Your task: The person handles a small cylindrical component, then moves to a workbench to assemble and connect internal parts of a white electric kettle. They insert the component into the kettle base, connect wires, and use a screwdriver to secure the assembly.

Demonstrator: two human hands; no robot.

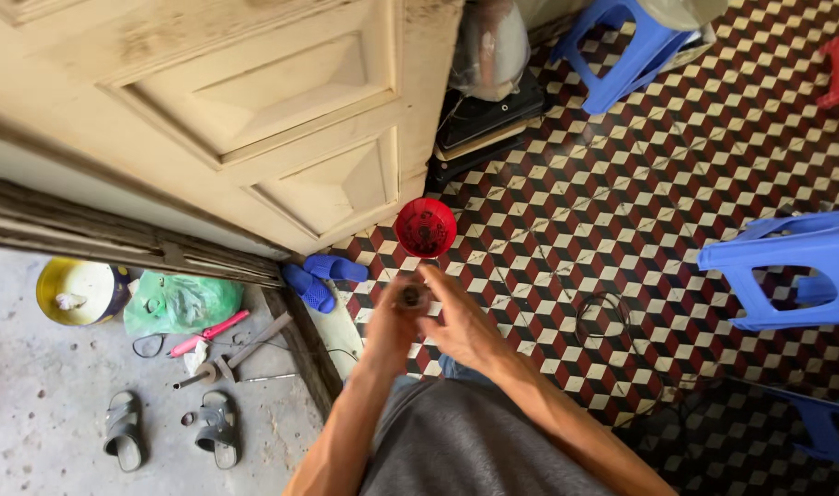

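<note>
Fingers of the left hand [394, 317] and right hand [456, 321] close together around a small dark round part [413, 296], just below the red bowl [426, 227]. Its open end faces up; its length and shape are hidden by the fingers.

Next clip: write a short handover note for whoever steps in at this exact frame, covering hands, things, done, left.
Left hand and right hand: together, both gripping a small dark part between the fingertips.
Red bowl: on the tiled floor just beyond the hands, by the door.
Tools: on the concrete to the left, untouched.
Done: part picked up.
Left: cannot tell; the part is too small to read.
</note>
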